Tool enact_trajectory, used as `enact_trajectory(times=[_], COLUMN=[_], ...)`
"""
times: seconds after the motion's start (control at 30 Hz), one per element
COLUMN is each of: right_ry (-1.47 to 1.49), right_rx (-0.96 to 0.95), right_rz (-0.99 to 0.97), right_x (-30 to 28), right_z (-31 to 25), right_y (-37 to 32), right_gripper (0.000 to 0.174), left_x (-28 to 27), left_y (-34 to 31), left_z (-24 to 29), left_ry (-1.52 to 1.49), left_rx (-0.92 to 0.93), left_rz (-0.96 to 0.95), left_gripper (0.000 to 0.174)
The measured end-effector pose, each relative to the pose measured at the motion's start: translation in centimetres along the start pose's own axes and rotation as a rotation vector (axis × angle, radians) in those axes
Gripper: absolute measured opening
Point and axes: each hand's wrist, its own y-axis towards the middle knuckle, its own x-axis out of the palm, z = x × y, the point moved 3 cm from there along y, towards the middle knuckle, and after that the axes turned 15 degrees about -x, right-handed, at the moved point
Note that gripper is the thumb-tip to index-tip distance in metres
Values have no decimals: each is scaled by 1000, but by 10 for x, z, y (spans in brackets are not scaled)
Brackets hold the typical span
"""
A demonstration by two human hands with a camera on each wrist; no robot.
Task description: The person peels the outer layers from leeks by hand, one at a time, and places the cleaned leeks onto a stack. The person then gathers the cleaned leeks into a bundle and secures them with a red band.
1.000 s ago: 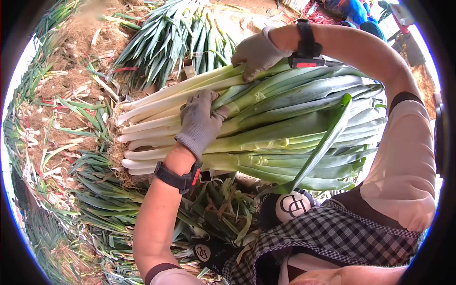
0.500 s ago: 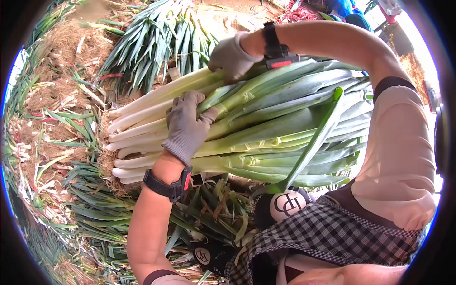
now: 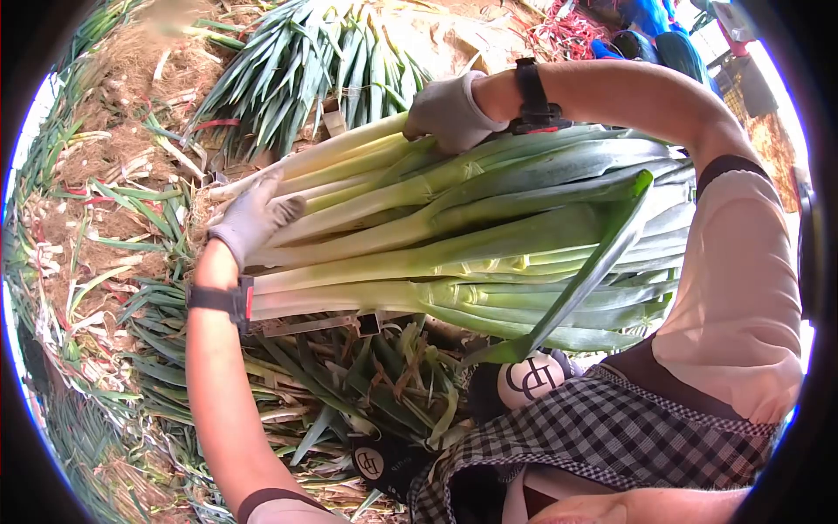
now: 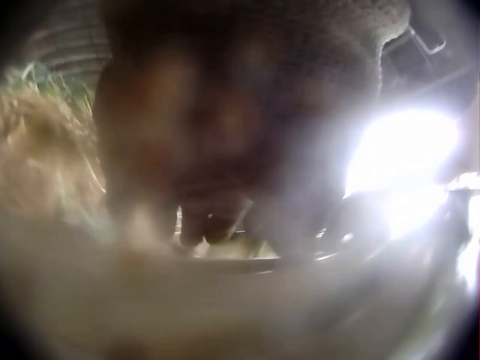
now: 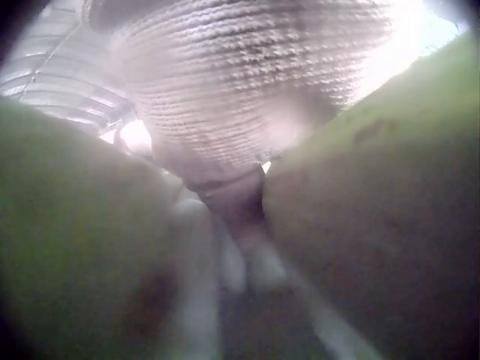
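A wide bundle of leeks (image 3: 454, 227) lies crosswise, white stalks to the left and green leaves to the right. My gloved left hand (image 3: 253, 214) rests on the white stalks close to the root end, its fingers apart. At the far edge of the bundle, my gloved right hand (image 3: 454, 113) grips the outer leeks where white turns green; its fingertips are partly hidden. The left wrist view shows the left glove (image 4: 240, 97) dark and blurred above a pale stalk. In the right wrist view the right glove (image 5: 247, 82) reaches down between green leaves (image 5: 390, 202).
Another pile of leeks (image 3: 305, 70) lies beyond the bundle. Loose leaves and roots (image 3: 113, 157) cover the ground at left. More leaves (image 3: 393, 375) lie below the bundle, near my checked apron (image 3: 594, 428). Red strings (image 3: 572, 35) and blue items (image 3: 646, 17) are at the top right.
My left hand has moved left along the white stalks toward the roots, off the middle of the bundle. The outer far stalks lie differently; my right hand remains at the far edge.
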Motion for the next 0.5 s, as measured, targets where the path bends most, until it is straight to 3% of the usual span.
enact_trajectory(times=[0.03,0.13,0.2,0.27,0.4,0.47,0.5], right_ry=[21,-34,44,-13,-127,-135,-80], right_rx=[-4,-36,29,21,10,27,80], right_rz=[6,-8,-40,35,-22,55,108], right_x=[-6,-10,-8,-10,9,23,30], right_z=[-6,-11,-14,-16,-17,-14,-10], right_y=[-4,0,-2,-3,3,8,10], right_gripper=[34,31,28,26,24,24,26], left_x=[-4,-9,-7,-7,6,10,8], left_y=[0,2,5,7,21,16,8], left_z=[-5,-6,2,3,-14,-12,-15], left_ry=[26,227,254,407,489,243,73], left_rx=[-90,-126,-127,-193,-199,-28,-94], left_rz=[-75,-47,-64,-22,-5,-115,-58], left_gripper=[89,90,87,80,75,71,70])
